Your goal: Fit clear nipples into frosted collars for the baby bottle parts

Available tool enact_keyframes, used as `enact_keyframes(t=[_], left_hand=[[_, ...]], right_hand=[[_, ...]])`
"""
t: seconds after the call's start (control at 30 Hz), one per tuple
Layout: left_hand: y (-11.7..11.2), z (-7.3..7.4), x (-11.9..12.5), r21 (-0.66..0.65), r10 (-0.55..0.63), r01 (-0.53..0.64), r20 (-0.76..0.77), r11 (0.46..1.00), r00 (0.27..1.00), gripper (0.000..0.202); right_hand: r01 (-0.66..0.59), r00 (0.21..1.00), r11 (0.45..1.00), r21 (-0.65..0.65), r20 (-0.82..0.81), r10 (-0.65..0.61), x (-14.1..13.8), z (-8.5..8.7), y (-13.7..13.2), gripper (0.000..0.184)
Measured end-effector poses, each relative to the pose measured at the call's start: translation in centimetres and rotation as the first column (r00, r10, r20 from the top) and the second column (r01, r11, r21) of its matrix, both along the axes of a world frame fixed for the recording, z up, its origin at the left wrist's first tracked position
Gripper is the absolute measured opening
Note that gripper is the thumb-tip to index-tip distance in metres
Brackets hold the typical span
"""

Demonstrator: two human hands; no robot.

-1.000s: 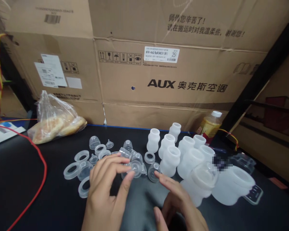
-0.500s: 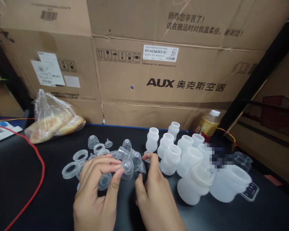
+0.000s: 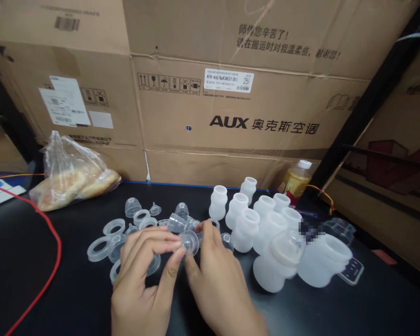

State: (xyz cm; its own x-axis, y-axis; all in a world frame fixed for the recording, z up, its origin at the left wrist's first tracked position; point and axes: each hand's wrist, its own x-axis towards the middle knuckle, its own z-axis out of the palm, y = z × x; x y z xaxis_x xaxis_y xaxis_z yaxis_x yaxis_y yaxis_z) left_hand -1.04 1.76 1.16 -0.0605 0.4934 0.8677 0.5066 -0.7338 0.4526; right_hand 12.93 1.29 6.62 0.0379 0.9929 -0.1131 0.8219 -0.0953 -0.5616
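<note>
A clear bottle nipple [image 3: 189, 241] with a round flange is pinched between the thumb and fingers of my left hand [image 3: 150, 268], above the dark table. Just right of its flange is my right hand [image 3: 215, 270], its thumb and index finger curled in. The nipple and the pile partly hide the right fingertips, so what they hold does not show. Around and behind both hands lie clear dome caps [image 3: 132, 207], translucent collar rings [image 3: 114, 227] and another small nipple [image 3: 155, 208]. Frosted bottles [image 3: 245, 230] stand to the right of my right hand.
At the right front are two larger bottles [image 3: 324, 266], with a small grey device [image 3: 351, 270] beside them. A drink bottle [image 3: 297, 179] stands at the back. Bagged bread [image 3: 73, 182] and a red cable [image 3: 52, 233] are left; a big carton [image 3: 175, 163] walls the rear.
My right hand has moved left, closer to the nipple in my left hand, and its fingers have curled in. My left hand keeps its pinch. The view has shifted slightly.
</note>
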Motion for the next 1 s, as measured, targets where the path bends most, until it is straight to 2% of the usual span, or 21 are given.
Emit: enact_keyframes(t=[0.23,0.53,0.67,1.0], left_hand=[[0.0,0.0,0.1,-0.002,-0.028,0.028,-0.003,1.000,1.000,0.031],[0.0,-0.1,0.3,-0.027,-0.057,0.058,0.031,0.998,0.998,0.029],[0.0,0.1,0.3,0.001,-0.051,0.051,0.016,0.999,0.999,0.029],[-0.1,-0.2,0.1,-0.029,-0.055,0.055,0.029,0.998,0.998,0.030]], right_hand=[[0.001,0.994,1.000,-0.025,0.106,0.002,0.3,0.7,0.7,0.032],[-0.025,0.995,0.996,-0.086,0.096,0.033,0.9,1.2,1.7,0.041],[-0.003,0.997,0.999,-0.043,0.075,0.006,1.3,1.1,1.6,0.035],[0.029,0.999,0.998,0.054,0.039,-0.032,1.9,0.4,2.0,0.033]])
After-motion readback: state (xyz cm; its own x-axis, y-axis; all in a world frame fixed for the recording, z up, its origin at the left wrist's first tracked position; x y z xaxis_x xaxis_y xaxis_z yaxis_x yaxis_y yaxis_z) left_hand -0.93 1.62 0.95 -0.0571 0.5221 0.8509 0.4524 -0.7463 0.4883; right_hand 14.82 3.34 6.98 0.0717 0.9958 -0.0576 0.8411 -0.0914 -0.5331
